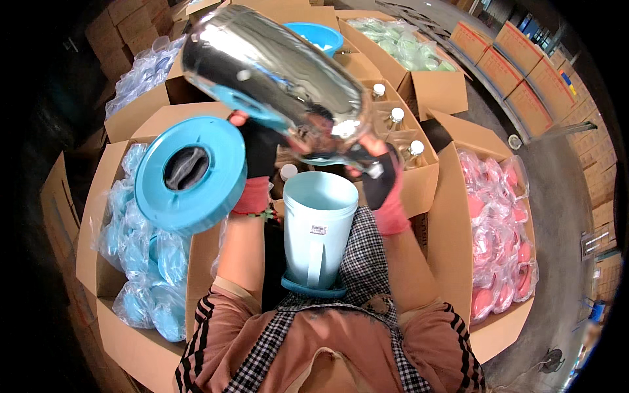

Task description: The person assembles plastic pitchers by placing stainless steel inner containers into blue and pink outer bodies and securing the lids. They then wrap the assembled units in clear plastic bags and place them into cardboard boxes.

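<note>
A large mirror-silver flask liner (pixel 262 78) is tilted in the air, blurred, its upper end to the left. My right hand (pixel 379 173), in a black and red glove, grips its lower right end. Beside the liner, my left hand (pixel 261 147), gloved the same way, is closed at the edge of a round blue lid (pixel 147 173) with a dark centre. Whether its hidden fingers also touch the liner is unclear. Below both hands, a pale blue jug (pixel 304 245) with a handle and a white label stands upright against my checked apron, open at the top.
Cartons surround me: bagged blue parts (pixel 134 245) at left, bagged pink parts (pixel 488 242) at right, bagged green parts (pixel 393 39) behind. A divided carton (pixel 419 180) holds several capped liners (pixel 395 119). A blue basin (pixel 314 29) sits at the back. Stacked boxes (pixel 527 108) stand far right.
</note>
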The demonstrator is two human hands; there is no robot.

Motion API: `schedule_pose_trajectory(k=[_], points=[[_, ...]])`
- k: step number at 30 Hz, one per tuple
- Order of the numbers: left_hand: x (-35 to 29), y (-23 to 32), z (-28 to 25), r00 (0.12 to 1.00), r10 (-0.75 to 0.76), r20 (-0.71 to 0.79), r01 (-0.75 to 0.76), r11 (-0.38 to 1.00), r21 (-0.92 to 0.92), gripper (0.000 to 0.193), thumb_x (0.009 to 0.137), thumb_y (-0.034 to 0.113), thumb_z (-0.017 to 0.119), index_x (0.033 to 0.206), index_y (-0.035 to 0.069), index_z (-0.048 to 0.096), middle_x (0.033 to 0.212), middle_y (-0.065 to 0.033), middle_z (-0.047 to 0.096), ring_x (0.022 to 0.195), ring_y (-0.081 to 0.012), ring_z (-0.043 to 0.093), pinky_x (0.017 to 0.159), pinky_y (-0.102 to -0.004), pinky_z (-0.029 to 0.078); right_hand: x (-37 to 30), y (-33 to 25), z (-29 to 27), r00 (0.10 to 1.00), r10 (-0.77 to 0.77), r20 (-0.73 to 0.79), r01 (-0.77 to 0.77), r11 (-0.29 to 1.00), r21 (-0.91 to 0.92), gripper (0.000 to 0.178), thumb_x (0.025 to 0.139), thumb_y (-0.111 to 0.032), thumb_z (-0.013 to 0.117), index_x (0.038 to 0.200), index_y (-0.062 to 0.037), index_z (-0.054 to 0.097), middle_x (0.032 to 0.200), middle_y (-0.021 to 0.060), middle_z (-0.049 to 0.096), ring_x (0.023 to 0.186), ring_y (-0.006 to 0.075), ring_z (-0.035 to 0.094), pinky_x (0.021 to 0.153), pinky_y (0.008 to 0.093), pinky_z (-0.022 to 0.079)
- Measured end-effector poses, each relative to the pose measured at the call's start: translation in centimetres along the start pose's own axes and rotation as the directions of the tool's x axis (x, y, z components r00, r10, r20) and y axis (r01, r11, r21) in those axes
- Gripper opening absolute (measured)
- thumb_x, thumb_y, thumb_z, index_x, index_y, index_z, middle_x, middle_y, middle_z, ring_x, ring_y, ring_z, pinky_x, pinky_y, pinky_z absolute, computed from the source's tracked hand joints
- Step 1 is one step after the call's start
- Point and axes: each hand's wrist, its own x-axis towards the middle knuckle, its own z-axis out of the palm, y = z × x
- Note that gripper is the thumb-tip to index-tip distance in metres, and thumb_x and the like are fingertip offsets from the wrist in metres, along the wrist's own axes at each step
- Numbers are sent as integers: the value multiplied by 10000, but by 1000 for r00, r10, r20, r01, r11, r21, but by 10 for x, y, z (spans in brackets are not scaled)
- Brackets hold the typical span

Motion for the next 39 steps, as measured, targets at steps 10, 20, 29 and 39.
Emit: schedule_pose_trajectory(k=[10,20,29,39], points=[[-1,-36,-54,954,293,-72,-183,751,634,215,832,215,482,931,28,522,876,-106,552,862,-200,491,836,-320,386,24,54,-10,876,295,381,-293,954,-65,703,730,-207,676,1278,-8,284,1092,68,484,997,156,482,893,274,379],[-32,-33,-57,905,-274,326,424,507,-751,368,843,326,454,924,-22,543,818,-163,569,762,-253,540,742,-358,433,25,54,-6,971,167,169,-201,956,212,809,681,-301,715,1278,-7,254,1241,92,328,1110,192,391,952,374,381],[-41,-22,-57,863,-463,202,414,418,-809,339,851,293,474,980,-15,531,875,-165,571,763,-246,559,708,-337,469,26,22,-10,820,374,433,-238,911,-336,709,692,-200,687,1249,7,300,1040,67,486,994,132,468,870,277,384],[-70,1,-33,766,-458,450,641,499,-583,418,851,307,483,1066,-50,484,952,-229,546,869,-275,568,761,-327,486,28,45,-14,969,238,73,-218,952,-216,707,692,-118,715,1262,-50,302,1120,72,446,896,133,490,725,236,458]])
